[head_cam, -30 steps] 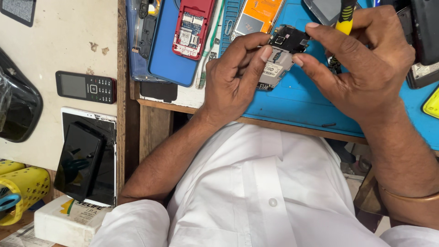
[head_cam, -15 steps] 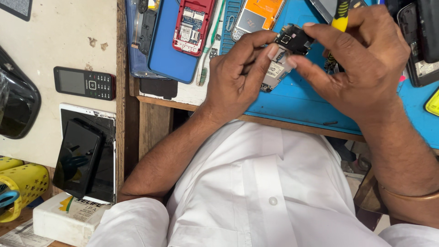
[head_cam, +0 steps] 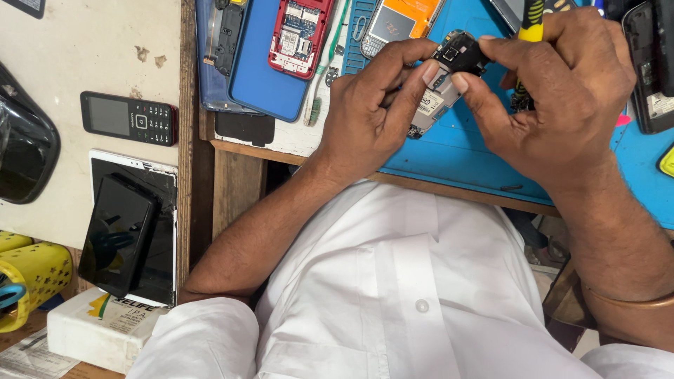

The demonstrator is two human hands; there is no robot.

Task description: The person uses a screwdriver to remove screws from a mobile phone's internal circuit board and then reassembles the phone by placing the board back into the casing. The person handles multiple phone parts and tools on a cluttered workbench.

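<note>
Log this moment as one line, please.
left hand: grips phone board | right hand: pinches board's top, holds yellow-black screwdriver | under: blue mat

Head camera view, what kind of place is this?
Most likely a mobile phone repair bench. Both hands, left hand and right hand, hold an opened phone over a blue work mat, with a red stripped phone and a black keypad phone nearby.

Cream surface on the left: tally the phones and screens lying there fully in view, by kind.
Black keypad phone: 1
Black touchscreen phone: 1
White-framed screen panel: 1
Total: 3
</note>
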